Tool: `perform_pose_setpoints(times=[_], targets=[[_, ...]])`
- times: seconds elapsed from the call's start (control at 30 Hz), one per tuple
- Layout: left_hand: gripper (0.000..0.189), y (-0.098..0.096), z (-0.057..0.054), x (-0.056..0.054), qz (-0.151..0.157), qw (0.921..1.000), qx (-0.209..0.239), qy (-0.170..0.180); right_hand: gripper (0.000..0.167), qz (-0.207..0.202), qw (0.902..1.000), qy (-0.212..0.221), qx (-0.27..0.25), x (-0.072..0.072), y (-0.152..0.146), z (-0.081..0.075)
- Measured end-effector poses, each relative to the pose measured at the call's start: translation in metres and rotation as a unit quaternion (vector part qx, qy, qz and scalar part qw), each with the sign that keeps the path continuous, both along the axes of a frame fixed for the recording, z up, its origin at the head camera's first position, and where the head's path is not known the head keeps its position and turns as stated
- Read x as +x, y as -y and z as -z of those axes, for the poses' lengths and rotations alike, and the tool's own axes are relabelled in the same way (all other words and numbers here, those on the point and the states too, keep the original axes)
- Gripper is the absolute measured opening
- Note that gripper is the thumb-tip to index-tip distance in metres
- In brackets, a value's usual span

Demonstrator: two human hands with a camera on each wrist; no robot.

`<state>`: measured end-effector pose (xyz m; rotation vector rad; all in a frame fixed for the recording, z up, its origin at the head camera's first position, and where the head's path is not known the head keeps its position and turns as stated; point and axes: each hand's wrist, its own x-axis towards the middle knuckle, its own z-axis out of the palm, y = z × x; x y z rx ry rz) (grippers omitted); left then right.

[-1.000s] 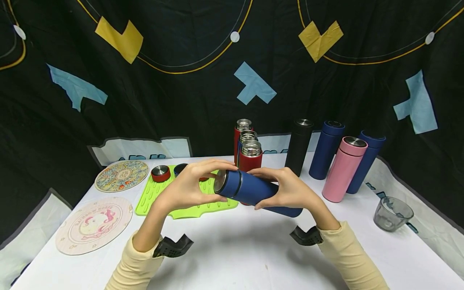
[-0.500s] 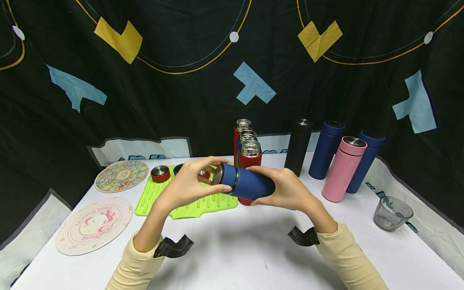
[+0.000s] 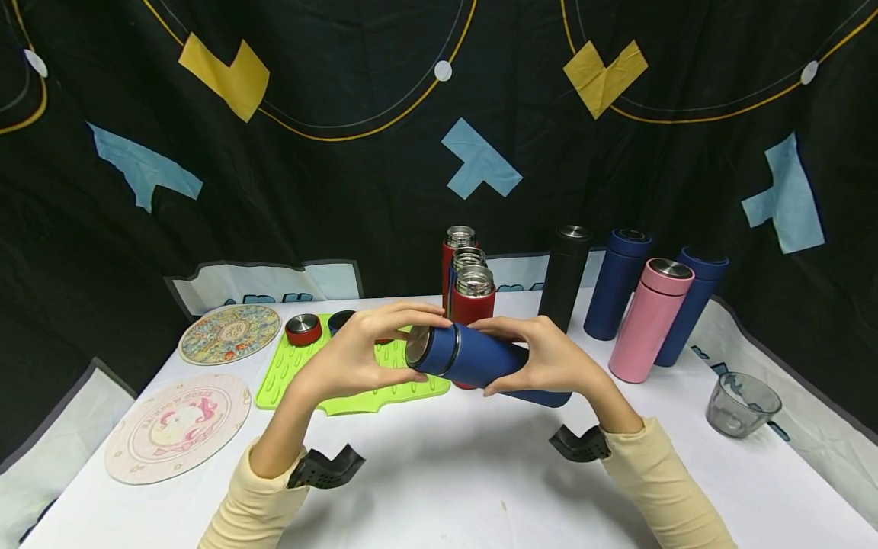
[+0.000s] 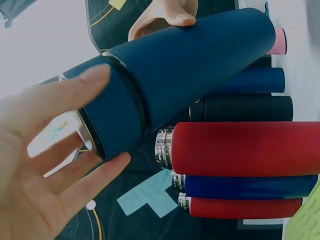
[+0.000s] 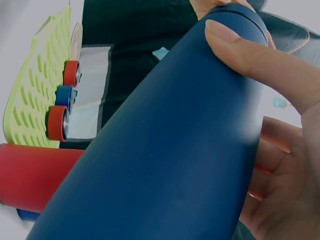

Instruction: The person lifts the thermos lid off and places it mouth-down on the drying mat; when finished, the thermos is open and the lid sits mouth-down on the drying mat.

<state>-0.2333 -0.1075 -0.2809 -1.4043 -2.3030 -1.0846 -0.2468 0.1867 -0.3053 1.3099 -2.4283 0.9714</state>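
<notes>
A dark blue thermos flask (image 3: 483, 360) is held above the table, tilted with its lid end up and to the left. My left hand (image 3: 353, 354) grips its lid (image 4: 112, 112), thumb on one side and fingers on the other. Around the flask's body my right hand (image 3: 549, 360) curls, thumb and fingers on opposite sides. A dark ring runs between lid and body. Just behind stand lidless flasks with bare steel necks: a red one (image 3: 473, 309), a blue one (image 4: 250, 187) and another red one (image 4: 245, 208).
A green mat (image 3: 288, 374) bears a red lid (image 5: 71, 73), a blue lid (image 5: 65, 96) and another red lid (image 5: 56, 122). Round mats (image 3: 229, 333) lie left. Right stand a black flask (image 3: 565, 278), blue flasks (image 3: 617, 286), a pink flask (image 3: 652, 320) and a glass cup (image 3: 743, 404).
Half a second ago the flask pointed more away and its base was hidden; it has swung back, its base showing again at lower right. Both hands have kept their hold.
</notes>
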Motion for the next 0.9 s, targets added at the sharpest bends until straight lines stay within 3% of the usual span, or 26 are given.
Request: perform_pose_setpoints(times=[0.17, 0.53, 0.9], targets=[[0.065, -0.001, -0.001, -0.001, -0.015, 0.9994, 0.026, 0.016, 0.078, 0.023, 0.9995, -0.021, 0.005, 0.003, 0.000, -0.002], [0.067, 0.013, -0.006, -0.001, -0.087, 0.9937, 0.049, 0.051, 0.080, 0.067, 0.9959, -0.060, 0.001, 0.003, -0.007, -0.007], [0.067, 0.018, 0.003, -0.020, -0.095, 0.9913, 0.030, 0.085, 0.082, 0.084, 0.9942, -0.047, -0.048, -0.003, -0.021, -0.009]])
